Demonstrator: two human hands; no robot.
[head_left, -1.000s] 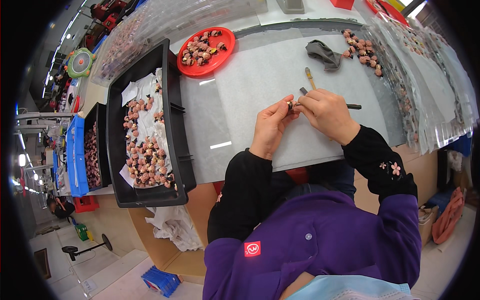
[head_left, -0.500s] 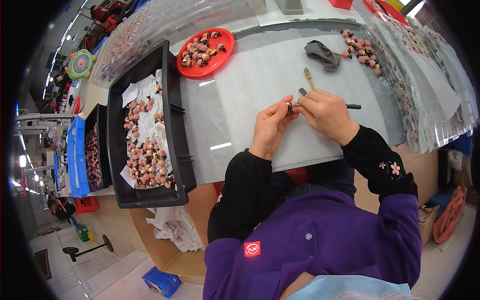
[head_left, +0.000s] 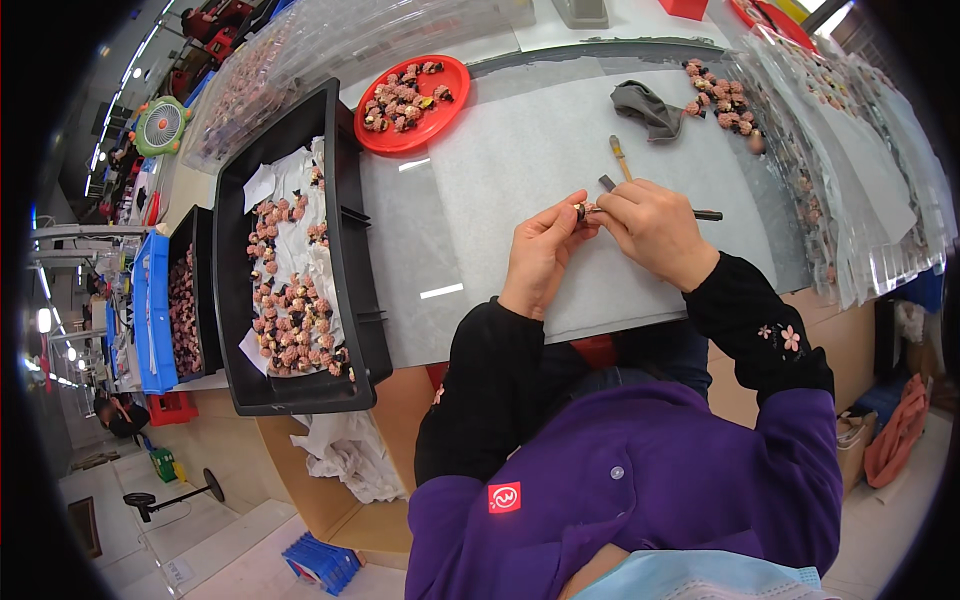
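Note:
Between the thumb and fingers of my left hand is a small pink, cream and dark figurine, mostly covered by the fingertips. My right hand pinches a thin dark stick-like tool; its back end juts out to the right, its front end meets the figurine. Whether this is a brush or a pen I cannot tell. Just beyond my right hand lie a yellow-handled brush and a dark flat-ended stick. Both hands hover over the white sheet on the table.
To the left stands a black crate of pink figurines on paper. A red plate holds more at the back. A grey cloth and a figurine cluster lie back right, beside stacked clear plastic trays.
Both hands keep almost the same place and hold. The dark tool's back end has shifted very slightly; everything else looks the same.

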